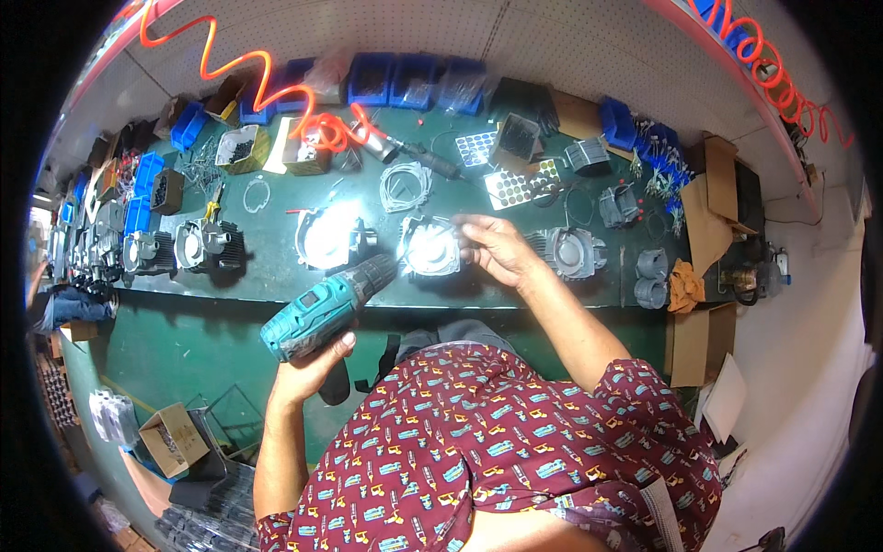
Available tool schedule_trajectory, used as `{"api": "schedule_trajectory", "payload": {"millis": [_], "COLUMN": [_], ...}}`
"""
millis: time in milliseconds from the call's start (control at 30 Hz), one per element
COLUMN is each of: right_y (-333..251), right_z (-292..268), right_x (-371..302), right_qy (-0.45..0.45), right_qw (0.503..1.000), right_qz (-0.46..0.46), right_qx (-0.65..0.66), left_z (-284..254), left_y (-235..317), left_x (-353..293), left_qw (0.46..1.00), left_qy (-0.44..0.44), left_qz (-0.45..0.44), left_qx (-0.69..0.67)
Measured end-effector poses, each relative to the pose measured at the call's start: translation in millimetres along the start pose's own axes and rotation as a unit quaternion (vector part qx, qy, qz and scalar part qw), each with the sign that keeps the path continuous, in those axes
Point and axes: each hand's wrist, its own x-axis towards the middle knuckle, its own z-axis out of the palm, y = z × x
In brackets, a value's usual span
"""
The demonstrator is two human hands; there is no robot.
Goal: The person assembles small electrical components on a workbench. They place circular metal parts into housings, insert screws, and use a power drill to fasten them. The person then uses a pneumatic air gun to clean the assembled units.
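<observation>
My left hand (317, 366) is wrapped round the handle of a teal and black cordless drill (317, 316). The drill's dark chuck points up and right, its front end close to a silver cast-metal housing (430, 247). With bent fingers, my right hand (497, 248) grips that housing at its right edge; whether a small part is also between the fingertips cannot be made out. A second metal housing (326, 237), washed out by glare, sits to the left. Another finned housing (572, 251) stands just right of my right hand.
Two finned housings (204, 245) rest farther left on the green bench (276, 198). Behind lie a ring of grey cable (405, 187), sticker sheets (522, 184) and blue bins (411, 81). An orange coiled hose (267, 74) hangs above. An orange cloth (686, 286) lies right.
</observation>
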Motion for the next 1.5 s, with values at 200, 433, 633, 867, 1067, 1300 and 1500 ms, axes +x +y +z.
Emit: {"api": "schedule_trajectory", "payload": {"millis": [200,433,633,867,1067,1300,1500], "right_y": [-8.3,-30.1,-40.8,-48.5,-39.6,-27.1,-11.0], "right_z": [1.7,-11.2,-14.2,-2.7,18.5,34.3,19.3], "right_x": [2.7,20.8,36.5,68.4,88.5,92.6,105.1], "right_qy": [-0.022,-0.088,-0.129,-0.143,-0.300,-0.352,-0.357], "right_qw": [0.998,0.982,0.972,0.912,0.580,0.404,0.424], "right_qz": [0.008,0.056,0.111,0.091,-0.179,-0.182,-0.264], "right_qx": [-0.057,-0.156,-0.160,-0.374,-0.736,-0.824,-0.790], "left_z": [5.3,17.6,34.9,53.4,49.8,59.9,67.3], "left_y": [2.7,21.0,29.3,21.7,38.7,74.4,93.3], "left_x": [-1.8,-5.6,-16.8,-37.1,-41.6,-15.2,-2.9], "left_qw": [1.000,0.997,0.991,0.987,0.975,0.968,0.965], "left_qy": [0.004,0.029,0.081,0.144,0.138,0.071,0.026], "left_qz": [-0.019,-0.038,-0.071,-0.065,-0.096,-0.118,-0.130], "left_qx": [-0.010,-0.052,-0.076,0.002,0.148,0.208,0.225]}}
